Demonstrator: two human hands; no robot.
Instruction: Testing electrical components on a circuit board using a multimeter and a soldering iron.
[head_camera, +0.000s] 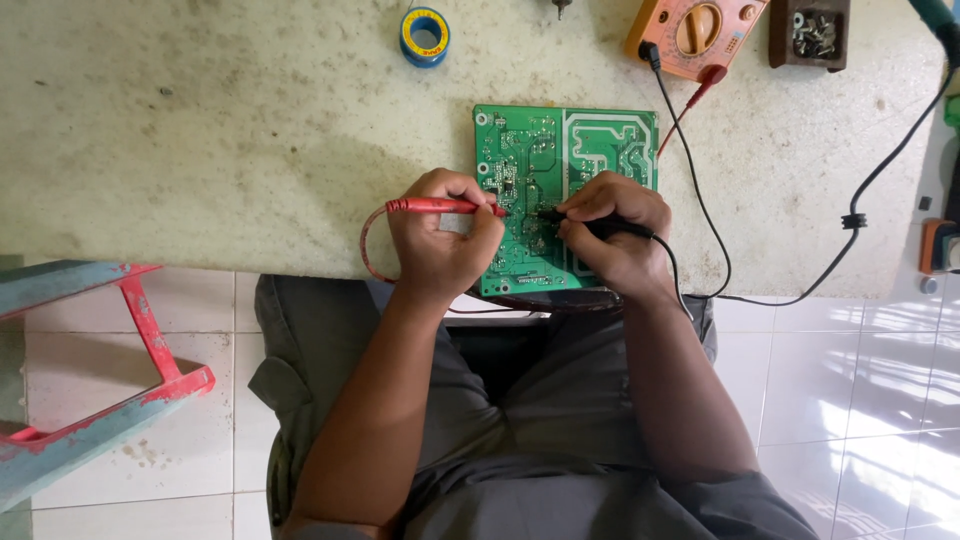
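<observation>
The left hand (440, 240) gripped a red probe (440, 207), the right hand (612, 232) a black probe (600, 224), both tips touching the green circuit board (560, 160) on the table (200, 130).

A green circuit board (560, 190) lies on a pale, stained worktable (220, 130), its near edge at the table's near edge. The left hand (440, 240) grips a red probe (440, 207), tip on the board's middle. The right hand (615, 235) grips a black probe (590, 222), tip pointing left, close to the red tip. A black lead (700, 210) and a red lead (685, 110) run to an orange meter (695, 35) at the far edge. A blue roll of tape (425, 35) sits far left of the board; a small brown box of screws (810, 32) sits right of the meter.
</observation>
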